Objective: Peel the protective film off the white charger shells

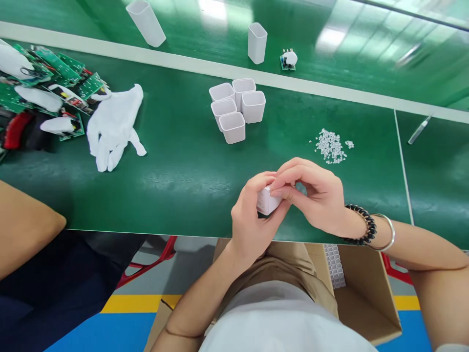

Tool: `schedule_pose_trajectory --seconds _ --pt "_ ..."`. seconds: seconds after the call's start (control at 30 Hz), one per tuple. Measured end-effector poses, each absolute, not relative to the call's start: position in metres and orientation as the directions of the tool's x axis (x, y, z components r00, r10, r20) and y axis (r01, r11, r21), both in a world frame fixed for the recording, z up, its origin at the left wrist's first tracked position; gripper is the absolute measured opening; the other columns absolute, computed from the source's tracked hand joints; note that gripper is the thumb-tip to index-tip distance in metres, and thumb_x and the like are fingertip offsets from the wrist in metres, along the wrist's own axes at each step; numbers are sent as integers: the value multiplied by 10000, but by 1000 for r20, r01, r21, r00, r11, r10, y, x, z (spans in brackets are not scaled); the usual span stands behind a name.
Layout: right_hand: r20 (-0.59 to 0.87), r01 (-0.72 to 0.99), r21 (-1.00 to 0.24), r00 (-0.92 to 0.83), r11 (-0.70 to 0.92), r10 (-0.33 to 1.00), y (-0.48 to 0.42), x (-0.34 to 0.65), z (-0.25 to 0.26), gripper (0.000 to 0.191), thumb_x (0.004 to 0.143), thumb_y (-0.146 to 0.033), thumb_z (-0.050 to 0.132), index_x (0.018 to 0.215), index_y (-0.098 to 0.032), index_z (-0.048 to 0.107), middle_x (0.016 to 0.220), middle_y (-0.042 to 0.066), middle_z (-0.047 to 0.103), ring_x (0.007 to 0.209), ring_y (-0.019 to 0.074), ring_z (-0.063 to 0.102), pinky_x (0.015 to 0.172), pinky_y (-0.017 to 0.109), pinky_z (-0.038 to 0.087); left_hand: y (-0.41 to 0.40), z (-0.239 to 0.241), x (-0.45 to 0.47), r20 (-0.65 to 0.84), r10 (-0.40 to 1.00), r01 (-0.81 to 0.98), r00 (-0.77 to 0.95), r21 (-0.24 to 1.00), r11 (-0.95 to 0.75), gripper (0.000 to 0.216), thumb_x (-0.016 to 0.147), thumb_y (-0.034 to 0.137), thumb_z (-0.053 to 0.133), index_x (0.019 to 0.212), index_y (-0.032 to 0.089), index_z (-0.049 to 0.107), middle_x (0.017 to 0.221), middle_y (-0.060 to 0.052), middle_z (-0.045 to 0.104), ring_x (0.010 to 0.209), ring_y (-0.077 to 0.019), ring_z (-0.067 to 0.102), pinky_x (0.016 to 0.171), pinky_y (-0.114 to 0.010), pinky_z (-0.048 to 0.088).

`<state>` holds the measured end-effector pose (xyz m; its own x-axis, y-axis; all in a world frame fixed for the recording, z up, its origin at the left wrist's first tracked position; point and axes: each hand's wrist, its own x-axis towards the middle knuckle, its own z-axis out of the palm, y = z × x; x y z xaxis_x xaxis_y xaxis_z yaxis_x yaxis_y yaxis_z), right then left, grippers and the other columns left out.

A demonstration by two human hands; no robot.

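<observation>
A small white plastic housing (268,201) is gripped in my left hand (249,215), whose fingers and thumb wrap round its sides. At the top edge of this housing, the thumb and fingers of my right hand (311,193) are pinched together. Whatever lies between those fingertips is hidden or too small to name. To the right of my hands, a loose heap of tiny clear pieces (330,145) lies on the green table. Several open white housings (232,128) stand grouped beyond my left hand.
Two more white housings (257,44) (146,23) and a small circuit board (288,59) sit at the back. Circuit boards (54,66) are piled left beside a white glove (115,124). A pen-like tool (419,130) lies right; a cardboard box (366,303) stands below.
</observation>
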<state>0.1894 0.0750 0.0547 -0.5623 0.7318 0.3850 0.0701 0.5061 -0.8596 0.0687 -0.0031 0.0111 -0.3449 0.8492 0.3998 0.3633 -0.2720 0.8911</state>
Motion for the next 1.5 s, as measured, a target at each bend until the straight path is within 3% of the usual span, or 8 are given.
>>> schedule_pose_trajectory --seconds 0.53,0.87,1.13,1.5 --pt "494 102 -726 -611 680 619 78 194 51 112 946 -136 633 931 -228 695 890 42 706 796 153 672 633 276 559 -3 14 67 272 894 279 -356 944 -176 391 810 230 795 1135 227 577 1129 -35 743 923 -154 738 777 -265 609" --pt "509 125 -702 -601 701 616 76 193 50 125 946 -125 623 928 -227 693 885 42 701 789 152 672 625 272 566 -3 14 67 279 891 302 -357 938 -172 383 815 232 789 1131 224 574 1111 -26 747 923 -146 732 765 -257 600" --pt "583 140 -597 -601 790 547 73 195 46 214 935 -101 615 1059 -254 700 945 53 723 820 175 696 667 307 598 -3 16 67 263 891 282 -370 945 -162 342 821 238 775 1103 222 580 1060 -13 753 859 -128 724 703 -234 580" --pt "584 134 -589 -612 797 534 73 196 45 227 926 -80 612 1071 -234 693 956 64 710 831 171 685 679 297 596 -2 13 67 266 891 252 -368 951 -180 370 797 192 786 1104 226 583 1058 3 736 875 -118 707 739 -218 564"
